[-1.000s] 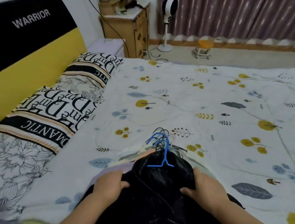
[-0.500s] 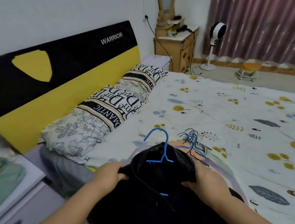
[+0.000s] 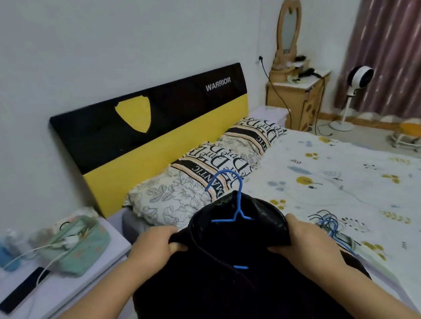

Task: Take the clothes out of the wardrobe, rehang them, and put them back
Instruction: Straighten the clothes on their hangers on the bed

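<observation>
We hold one black garment (image 3: 233, 289) in front of us, above the near edge of the bed (image 3: 367, 193). Our left hand (image 3: 156, 245) grips its left shoulder, fingers curled into the cloth; our right hand (image 3: 306, 237) grips its right shoulder likewise. One blue hanger (image 3: 232, 201) sits inside the collar, hook upward. A bundle of further hangers (image 3: 328, 224) lies on the sheet beside our right hand; their count cannot be told. Two pillows (image 3: 206, 175) lie against the headboard (image 3: 147, 130).
</observation>
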